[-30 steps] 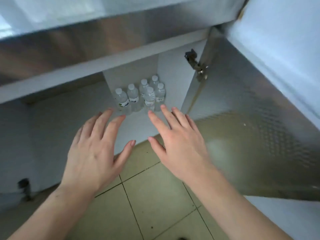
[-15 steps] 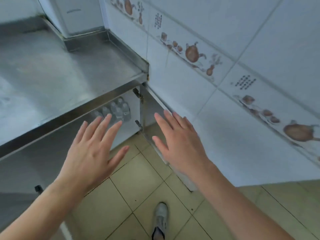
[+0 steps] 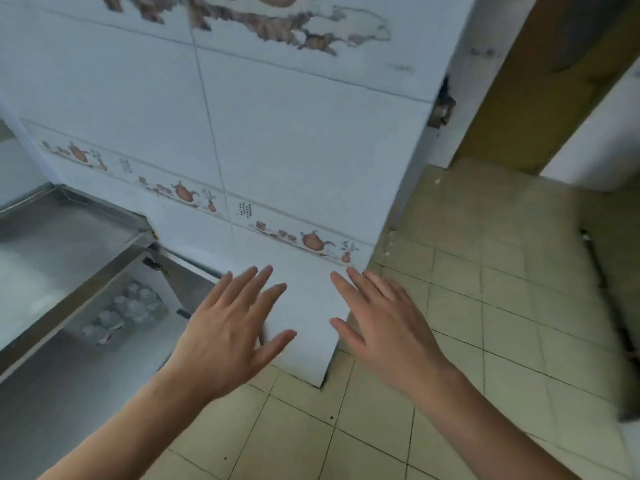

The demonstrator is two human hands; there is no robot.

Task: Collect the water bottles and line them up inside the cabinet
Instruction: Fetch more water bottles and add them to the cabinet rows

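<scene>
- Left hand [image 3: 225, 336]: fingers straight and spread, palm down, gripping nothing; hovering over the floor in front of the cabinet [image 3: 86, 344].
- Right hand [image 3: 384, 327]: likewise flat and fanned out, empty; held over the tiled floor [image 3: 485, 341], just past the wall corner [image 3: 325, 375].
- Water bottles [image 3: 126, 315]: standing upright, caps up, bunched in a blurred cluster inside the open cabinet, under the steel countertop [image 3: 52, 258]; exact count impossible to tell through the blur.
- Key relation: bottles lying to the left of and beyond both hands, well apart from them; left hand clearly the nearer, right hand farther off with the wall corner between.
- Long axes of the bottles vertical, so probably a side-on wrap around the body rather than a pinch at the cap.
- Cabinet door [image 3: 194, 289] swung outward beside the wall, hinges [image 3: 154, 264] showing at its edge; opening unobstructed on the left-hand side.
- View turned toward the doorway [image 3: 519, 109] and open floor at right, away from the cabinet; no loose bottles visible in that direction.
- Judged stage: some bottles already stowed, hands free; likely heading off to fetch more, or finished, impossible to say which.
- Risk on any return reach: knocking the tight cluster over with a spread hand in the shallow space.
</scene>
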